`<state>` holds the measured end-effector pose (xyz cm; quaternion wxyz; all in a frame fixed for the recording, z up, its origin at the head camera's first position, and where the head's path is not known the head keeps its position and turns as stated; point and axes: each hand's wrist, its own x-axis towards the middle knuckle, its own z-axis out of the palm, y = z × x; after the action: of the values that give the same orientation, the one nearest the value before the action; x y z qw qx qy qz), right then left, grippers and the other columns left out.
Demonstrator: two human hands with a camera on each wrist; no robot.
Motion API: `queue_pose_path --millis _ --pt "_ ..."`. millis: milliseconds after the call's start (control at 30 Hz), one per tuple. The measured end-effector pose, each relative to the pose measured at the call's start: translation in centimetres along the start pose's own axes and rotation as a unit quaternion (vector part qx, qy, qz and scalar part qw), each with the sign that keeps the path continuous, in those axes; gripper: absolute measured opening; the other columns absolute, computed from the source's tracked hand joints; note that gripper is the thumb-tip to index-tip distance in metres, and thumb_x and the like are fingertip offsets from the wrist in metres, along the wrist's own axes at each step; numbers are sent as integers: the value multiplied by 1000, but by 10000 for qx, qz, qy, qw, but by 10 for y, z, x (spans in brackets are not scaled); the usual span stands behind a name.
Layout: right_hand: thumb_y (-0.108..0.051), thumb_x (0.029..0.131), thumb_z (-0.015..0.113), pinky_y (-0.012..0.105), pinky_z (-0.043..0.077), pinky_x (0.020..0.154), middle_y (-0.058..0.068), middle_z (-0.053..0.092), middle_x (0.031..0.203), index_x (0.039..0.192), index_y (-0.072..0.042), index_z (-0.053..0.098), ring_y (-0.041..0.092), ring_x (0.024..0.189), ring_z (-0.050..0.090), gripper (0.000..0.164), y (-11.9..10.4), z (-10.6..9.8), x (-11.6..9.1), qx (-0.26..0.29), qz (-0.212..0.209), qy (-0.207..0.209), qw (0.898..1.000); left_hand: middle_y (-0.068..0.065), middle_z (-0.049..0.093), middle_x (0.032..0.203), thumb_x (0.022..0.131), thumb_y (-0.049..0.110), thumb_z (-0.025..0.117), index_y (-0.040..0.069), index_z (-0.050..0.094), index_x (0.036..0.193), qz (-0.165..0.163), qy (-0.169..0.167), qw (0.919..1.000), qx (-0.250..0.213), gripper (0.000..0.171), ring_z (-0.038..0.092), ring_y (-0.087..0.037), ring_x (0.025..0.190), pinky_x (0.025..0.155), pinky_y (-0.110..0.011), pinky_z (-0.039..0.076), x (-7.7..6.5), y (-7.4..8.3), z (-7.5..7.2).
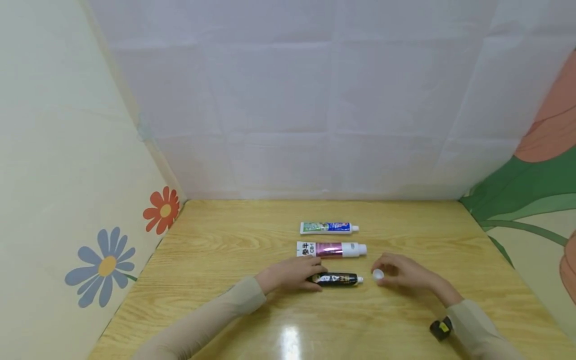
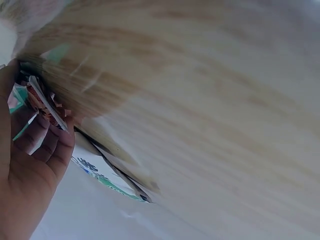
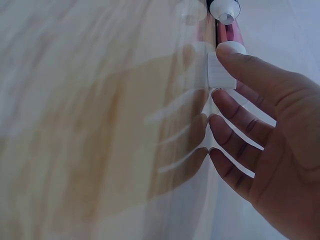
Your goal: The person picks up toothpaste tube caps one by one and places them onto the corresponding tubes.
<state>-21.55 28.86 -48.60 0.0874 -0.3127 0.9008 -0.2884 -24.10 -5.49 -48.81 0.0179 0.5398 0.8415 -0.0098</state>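
A black toothpaste tube (image 1: 339, 279) lies on the table with its bare white nozzle pointing right. My left hand (image 1: 294, 274) grips its tail end; in the left wrist view the fingers (image 2: 62, 145) curl about the tube's flat end. Right of the nozzle, my right hand (image 1: 402, 272) pinches a white cap (image 1: 378, 274) between thumb and fingers, apart from the tube. The right wrist view has the cap (image 3: 221, 71) held close over the table, with the tube's open mouth (image 3: 226, 18) beyond it.
Behind the black tube lie a white and pink toothpaste tube (image 1: 330, 249) and, farther back, a green and blue one (image 1: 326, 228), both capped and pointing right. A small black object (image 1: 441, 329) with a yellow mark is beside the right sleeve. A white-covered wall (image 1: 315, 125) borders the table's back.
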Motion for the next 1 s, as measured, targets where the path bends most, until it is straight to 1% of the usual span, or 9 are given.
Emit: queue_pose_path --millis 133,367,500,633,767,1000 --pt "-40 83 66 28 46 83 -16 57 100 108 -25 62 5 95 53 29 0 0 1 -4 64 -7 10000 3 56 112 92 54 43 14 51 129 98 -24 9998 163 55 53 -7 99 91 -20 45 1 2 -2" --pt "-40 83 66 29 46 83 -17 57 100 107 -26 62 5 95 53 28 -2 -1 1 49 95 -63 9999 -1 55 117 94 50 42 11 51 127 -35 -106 9995 296 52 53 -12 105 93 -23 46 1 8 -6" --pt "-41 83 66 29 46 83 -17 57 100 107 -26 62 5 95 53 28 -2 -2 1 58 147 -77 9998 -2 54 118 95 48 42 10 49 128 -120 -136 9996 226 51 52 -12 108 95 -24 45 2 8 -5" --pt "-38 85 65 31 47 83 -15 57 101 106 -24 63 8 96 54 26 -3 -2 1 47 9 -61 10000 -4 52 121 96 46 41 9 47 130 -199 -131 9997 78 51 51 -13 111 98 -25 43 1 7 -3" --pt "-37 86 64 33 47 84 -13 58 102 106 -23 63 10 96 54 25 -2 0 1 18 -117 -30 9999 -4 52 121 96 44 41 9 46 130 -225 -73 9997 -85 49 52 -12 110 97 -23 43 0 6 -2" --pt "-39 84 65 35 47 86 -14 58 102 107 -23 62 9 98 54 28 -3 -1 3 50 -3 -31 10000 -3 53 119 96 43 42 9 46 129 -225 -41 9994 -278 47 52 -10 105 93 -21 45 -1 4 -1"
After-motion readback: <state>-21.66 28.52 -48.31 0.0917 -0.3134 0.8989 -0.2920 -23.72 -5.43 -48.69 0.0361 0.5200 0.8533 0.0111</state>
